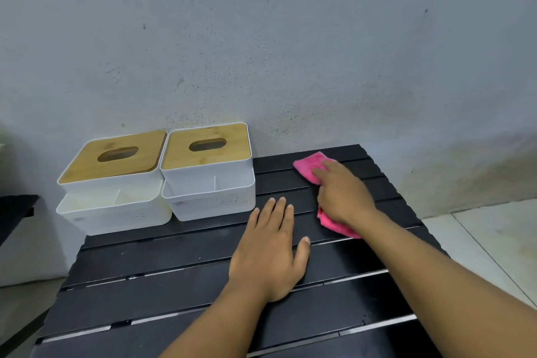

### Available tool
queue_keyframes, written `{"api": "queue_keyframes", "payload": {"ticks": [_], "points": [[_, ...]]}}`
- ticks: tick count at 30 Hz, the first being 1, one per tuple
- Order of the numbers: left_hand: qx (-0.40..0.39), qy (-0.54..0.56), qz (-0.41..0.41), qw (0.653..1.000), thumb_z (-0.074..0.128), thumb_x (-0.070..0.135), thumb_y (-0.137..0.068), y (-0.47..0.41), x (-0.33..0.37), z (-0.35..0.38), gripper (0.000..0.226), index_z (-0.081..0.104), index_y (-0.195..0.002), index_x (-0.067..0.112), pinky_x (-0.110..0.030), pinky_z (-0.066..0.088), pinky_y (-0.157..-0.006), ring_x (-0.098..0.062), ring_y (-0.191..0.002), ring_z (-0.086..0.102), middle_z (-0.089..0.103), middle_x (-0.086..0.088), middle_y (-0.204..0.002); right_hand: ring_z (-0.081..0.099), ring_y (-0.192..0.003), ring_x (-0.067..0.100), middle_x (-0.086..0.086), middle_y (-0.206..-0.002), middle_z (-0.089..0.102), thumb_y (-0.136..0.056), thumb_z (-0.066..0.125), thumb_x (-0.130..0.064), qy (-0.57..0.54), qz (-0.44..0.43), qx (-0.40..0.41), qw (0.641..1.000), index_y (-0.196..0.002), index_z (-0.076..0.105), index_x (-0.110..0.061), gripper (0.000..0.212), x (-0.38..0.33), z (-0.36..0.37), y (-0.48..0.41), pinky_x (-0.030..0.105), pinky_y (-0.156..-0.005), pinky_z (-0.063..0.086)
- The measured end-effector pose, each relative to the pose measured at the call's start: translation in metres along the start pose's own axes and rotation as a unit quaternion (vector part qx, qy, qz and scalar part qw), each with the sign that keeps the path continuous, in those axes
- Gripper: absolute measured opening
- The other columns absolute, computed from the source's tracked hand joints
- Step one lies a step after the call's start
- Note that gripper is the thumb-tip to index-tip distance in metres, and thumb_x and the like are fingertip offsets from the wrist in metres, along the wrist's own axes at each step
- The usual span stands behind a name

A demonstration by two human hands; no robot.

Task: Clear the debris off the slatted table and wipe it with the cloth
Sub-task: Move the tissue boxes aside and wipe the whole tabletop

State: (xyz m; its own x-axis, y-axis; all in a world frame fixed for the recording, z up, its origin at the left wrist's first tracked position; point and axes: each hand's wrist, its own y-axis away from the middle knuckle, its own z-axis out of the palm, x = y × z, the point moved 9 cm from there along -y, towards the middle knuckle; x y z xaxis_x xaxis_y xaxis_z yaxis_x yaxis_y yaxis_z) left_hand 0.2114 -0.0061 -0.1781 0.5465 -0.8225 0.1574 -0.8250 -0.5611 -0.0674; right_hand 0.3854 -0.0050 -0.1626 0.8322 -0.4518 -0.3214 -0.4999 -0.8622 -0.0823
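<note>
Pink cloth point(309, 164) lies at about 1 o'clock on the black slatted desk point(145, 285), taking 12 as the wall side. It is pinned under the right hand point(344, 195), whose fingers are laid forward over it and press down rather than wrap round it. The cloth shows at both ends of that hand, so its long axis runs roughly 12 to 6, across slats that run 9 to 3. The left hand point(270, 250) rests flat on the desk near the middle, fingers straight and together, thumb out, holding nothing. It sits at about 8 o'clock from the right hand and just apart from it. Most of the bare surface lies toward 9 and 6 o'clock from the cloth, so I judge the next wiping stroke must travel along the slats toward 9. That is straight at the left hand, which would have to lift clear. Two white tissue boxes with bamboo lids, the left box point(116, 183) and the right box point(207, 171), stand touching at 10 o'clock and would stop a stroke there. I see no plain debris; a few pale specks are too small to tell.
</note>
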Motion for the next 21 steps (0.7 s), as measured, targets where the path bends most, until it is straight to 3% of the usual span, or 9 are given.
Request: {"api": "queue_keyframes", "payload": {"ticks": [4,7,11,14,16,18,21], "points": [[-0.003,-0.001,-0.002,1.0,0.015,0.055,-0.099,0.001,0.001,0.0,0.071,0.008,-0.158,0.016,-0.035,-0.006,-0.122,-0.014,-0.15,-0.01,-0.001,-0.001,-0.165,0.019,-0.146,0.008,-0.013,-0.159,0.023,-0.095,0.04,-0.016,-0.002,-0.091,-0.035,0.995,-0.145,0.042,-0.03,0.052,-0.013,0.006,0.033,0.035,-0.113,0.032],[-0.003,0.0,-0.003,1.0,0.014,0.056,-0.099,0.0,0.001,0.0,0.071,0.007,-0.158,0.017,-0.035,-0.006,-0.122,-0.014,-0.15,-0.01,-0.002,0.0,-0.165,0.018,-0.145,0.004,-0.017,-0.158,0.023,-0.095,0.039,-0.019,0.002,-0.102,-0.057,0.993,-0.145,0.042,-0.033,0.052,0.001,0.001,0.049,0.036,-0.113,0.033],[-0.003,0.002,-0.006,1.0,0.013,0.056,-0.099,0.002,0.001,-0.001,0.07,0.005,-0.158,0.018,-0.035,-0.006,-0.122,-0.013,-0.15,-0.012,-0.004,0.001,-0.165,0.033,-0.139,0.01,-0.014,-0.156,0.028,-0.093,0.041,-0.017,0.013,-0.032,-0.032,0.999,-0.142,0.046,-0.033,0.052,0.031,-0.019,0.052,0.034,-0.109,0.037],[-0.004,0.005,-0.005,1.0,0.012,0.056,-0.099,0.002,0.0,0.0,0.071,0.004,-0.158,0.018,-0.035,-0.006,-0.122,-0.012,-0.15,-0.013,-0.005,0.002,-0.165,0.047,-0.128,0.021,-0.004,-0.144,0.044,-0.088,0.041,-0.013,0.016,0.05,0.009,0.999,-0.132,0.053,-0.026,0.048,0.055,-0.029,0.034,0.037,-0.096,0.045],[-0.005,0.004,-0.005,1.0,0.012,0.056,-0.099,0.001,-0.001,0.0,0.071,0.004,-0.158,0.017,-0.036,-0.005,-0.122,-0.013,-0.15,-0.013,-0.005,0.001,-0.165,0.045,-0.127,0.024,0.0,-0.138,0.048,-0.08,0.039,-0.011,0.021,0.086,0.02,0.996,-0.127,0.056,-0.02,0.05,0.057,-0.027,0.017,0.039,-0.094,0.046],[-0.004,0.001,-0.004,1.0,0.012,0.056,-0.099,0.001,-0.001,0.0,0.071,0.005,-0.158,0.017,-0.035,-0.005,-0.122,-0.013,-0.15,-0.012,-0.003,0.001,-0.165,0.038,-0.133,0.025,0.003,-0.142,0.045,-0.077,0.04,-0.011,0.022,0.111,0.017,0.993,-0.132,0.054,-0.015,0.056,0.053,-0.021,0.002,0.041,-0.102,0.042],[-0.003,0.0,-0.004,1.0,0.013,0.056,-0.099,0.001,0.001,-0.001,0.071,0.006,-0.158,0.017,-0.035,-0.005,-0.122,-0.013,-0.15,-0.011,-0.003,0.001,-0.165,0.025,-0.141,0.025,0.005,-0.152,0.033,-0.083,0.044,-0.012,0.032,0.09,-0.008,0.995,-0.137,0.048,-0.01,0.055,0.035,-0.011,-0.011,0.041,-0.11,0.035]]}}
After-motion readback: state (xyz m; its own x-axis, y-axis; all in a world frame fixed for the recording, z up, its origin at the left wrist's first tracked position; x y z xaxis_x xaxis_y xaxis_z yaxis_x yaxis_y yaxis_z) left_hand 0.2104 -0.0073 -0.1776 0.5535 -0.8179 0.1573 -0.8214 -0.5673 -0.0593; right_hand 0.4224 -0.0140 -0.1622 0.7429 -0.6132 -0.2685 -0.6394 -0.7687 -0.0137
